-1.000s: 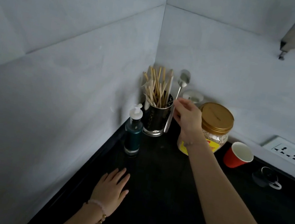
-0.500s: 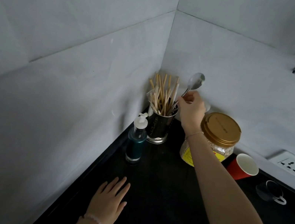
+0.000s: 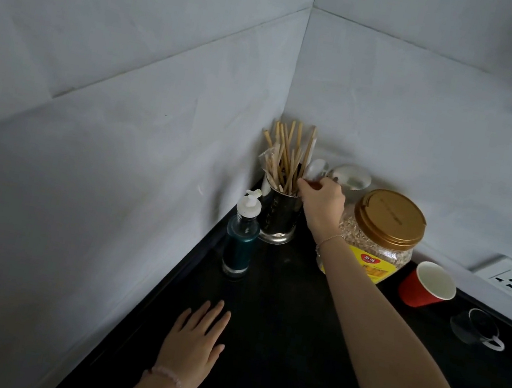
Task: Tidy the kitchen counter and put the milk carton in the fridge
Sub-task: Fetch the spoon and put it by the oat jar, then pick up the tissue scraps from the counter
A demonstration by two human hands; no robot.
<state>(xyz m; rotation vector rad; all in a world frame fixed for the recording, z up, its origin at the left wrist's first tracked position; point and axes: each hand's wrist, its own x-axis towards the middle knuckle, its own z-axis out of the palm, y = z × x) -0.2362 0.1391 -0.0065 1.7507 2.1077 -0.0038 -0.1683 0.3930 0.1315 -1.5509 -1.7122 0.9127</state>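
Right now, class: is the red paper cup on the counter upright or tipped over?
Upright, perhaps leaning slightly. The red paper cup stands on its base on the black counter, its open mouth facing up and its white inside visible.

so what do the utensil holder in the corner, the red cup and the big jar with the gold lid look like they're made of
The utensil holder looks like polished metal, probably steel: dark mirror sheen with a bright rim at the base. The red cup seems to be paper: matte red outside, plain white inside, thin rolled lip. The big jar looks like clear plastic, its grainy contents showing through, with a gold lid of satin plastic, though that could be metal.
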